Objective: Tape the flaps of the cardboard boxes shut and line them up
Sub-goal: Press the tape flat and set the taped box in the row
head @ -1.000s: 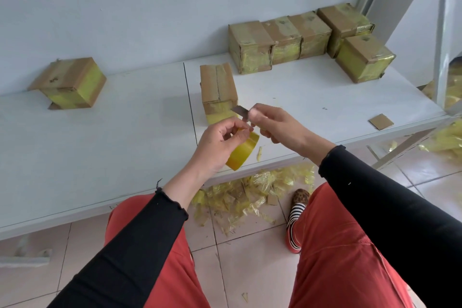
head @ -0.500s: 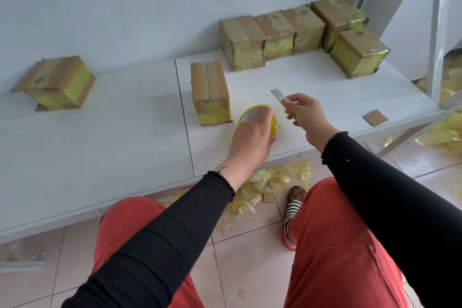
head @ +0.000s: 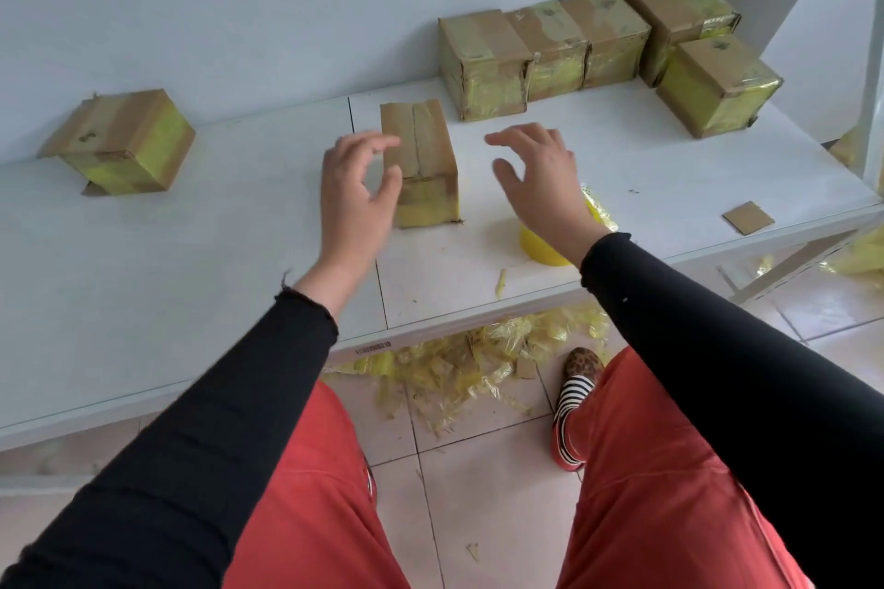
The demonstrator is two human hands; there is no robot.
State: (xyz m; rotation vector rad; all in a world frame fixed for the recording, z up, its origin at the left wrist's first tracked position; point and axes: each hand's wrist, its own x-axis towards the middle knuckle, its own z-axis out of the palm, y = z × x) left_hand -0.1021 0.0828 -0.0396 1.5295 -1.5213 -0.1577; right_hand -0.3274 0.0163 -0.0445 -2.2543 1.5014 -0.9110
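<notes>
Head view: both hands hover spread and holding nothing at frame centre, the left hand (head: 356, 191) just left of the middle cardboard box (head: 423, 163), the right hand (head: 540, 177) to its right, above the yellow tape roll (head: 543, 246); five taped boxes (head: 593, 45) sit upper right

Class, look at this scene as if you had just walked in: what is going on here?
A person is sealing small cardboard boxes with yellow tape at a white table. Both hands are open and hold nothing: the left hand and right hand reach in on either side of the middle box, whose top flaps show no tape across their seam. The tape roll sits on the table under the right wrist. Five wrapped boxes are grouped at the back right; one more box stands apart on the left.
</notes>
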